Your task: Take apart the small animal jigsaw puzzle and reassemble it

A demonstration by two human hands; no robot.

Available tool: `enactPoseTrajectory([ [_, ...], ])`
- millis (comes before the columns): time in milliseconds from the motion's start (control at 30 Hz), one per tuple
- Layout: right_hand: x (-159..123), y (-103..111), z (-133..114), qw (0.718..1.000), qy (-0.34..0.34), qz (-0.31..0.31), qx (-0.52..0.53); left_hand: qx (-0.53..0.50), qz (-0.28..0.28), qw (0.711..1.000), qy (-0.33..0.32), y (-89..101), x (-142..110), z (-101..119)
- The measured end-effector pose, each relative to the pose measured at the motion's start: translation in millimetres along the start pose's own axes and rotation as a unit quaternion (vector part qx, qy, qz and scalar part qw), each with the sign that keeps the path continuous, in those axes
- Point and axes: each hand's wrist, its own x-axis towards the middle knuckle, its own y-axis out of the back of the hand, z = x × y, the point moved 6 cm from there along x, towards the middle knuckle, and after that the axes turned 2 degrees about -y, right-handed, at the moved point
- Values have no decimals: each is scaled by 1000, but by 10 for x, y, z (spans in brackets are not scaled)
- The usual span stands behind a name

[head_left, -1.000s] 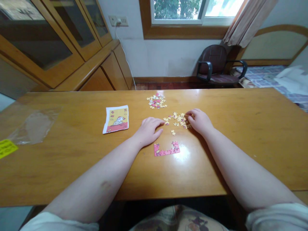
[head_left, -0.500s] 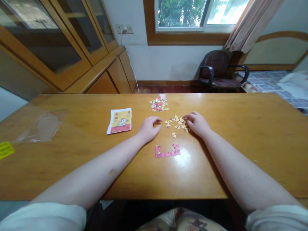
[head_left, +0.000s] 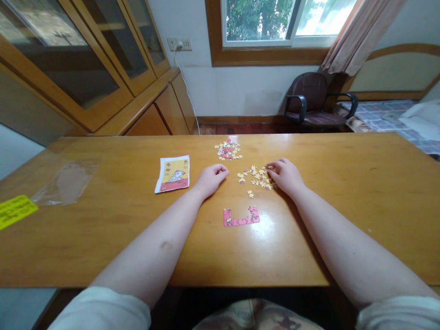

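My left hand (head_left: 211, 179) rests on the table left of the loose pieces, its fingers curled in against the thumb; whatever they may hold is hidden. At the right edge of a spread of mostly yellow puzzle pieces (head_left: 263, 179), my right hand (head_left: 287, 176) has thumb and fingertips closed about a puzzle piece, only partly visible. Nearer to me lies a joined strip of pink puzzle pieces (head_left: 242, 222), U-shaped with its opening away from me. A single yellow piece (head_left: 250, 194) lies between strip and spread.
Farther back is a mixed pile of pink, yellow and white pieces (head_left: 228, 150). A picture sheet (head_left: 174, 174) with a white animal lies left of my left hand. A clear plastic bag (head_left: 65, 183) and a yellow label (head_left: 16, 211) are at the table's left. An armchair (head_left: 311, 98) stands beyond the table (head_left: 295, 256).
My left hand's fingers have curled in from a looser, parted pose. My right hand has shifted slightly right along the yellow pieces. The view has moved a little.
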Motion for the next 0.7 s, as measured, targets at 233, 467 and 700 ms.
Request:
enactPoseTrajectory([
  [233,-4,40,-9,999,14,-10,-46,19,-27,999,-14,-27,-33,-3],
  [467,-23,96,-4,998,30,-2,-56,104,-37,993,-40,-63,-93,76],
  [700,-20,70,16,998,17,-31,-52,290,-88,941,-148,-169,-218,323],
])
